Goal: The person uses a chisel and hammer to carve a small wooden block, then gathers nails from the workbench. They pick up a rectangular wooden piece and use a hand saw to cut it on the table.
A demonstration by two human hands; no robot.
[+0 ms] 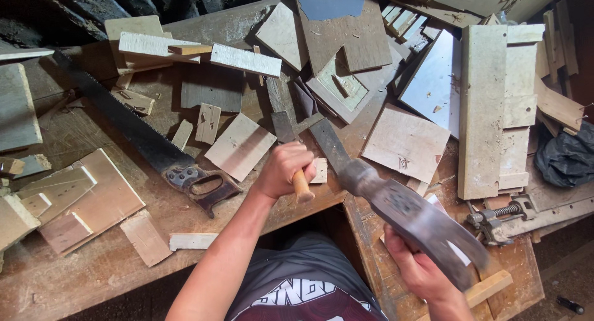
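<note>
The chisel (291, 149) lies with its long axis running from the upper left down to the lower right: the dark flat blade points up and away across the table (74, 278), and the pale wooden handle end sticks out below the fist toward the person. The blade is dull, dark metal, and the handle stub is light orange-tan wood. The left hand (283, 169) is wrapped tight around the handle, fingers fully curled, so only the blade above and the butt below show.

Just to its right, the large blade (402, 213) runs on the same slant, from upper left near the chisel down to the lower right. It is broad, dark grey and worn, and blurred along its wider lower part. The right hand (421, 271) clasps its lower end from underneath, fingers closed over it; the exact handle is hidden behind the blade.

Both sit over the front edge of the table, at a gap in it above the person's lap. To the left a handsaw (142, 141) lies diagonally, handle nearest. A square wooden offcut (240, 146) lies just beside the chisel blade. A metal clamp (501, 219) rests at the right, well apart from the hands, among scattered boards.
</note>
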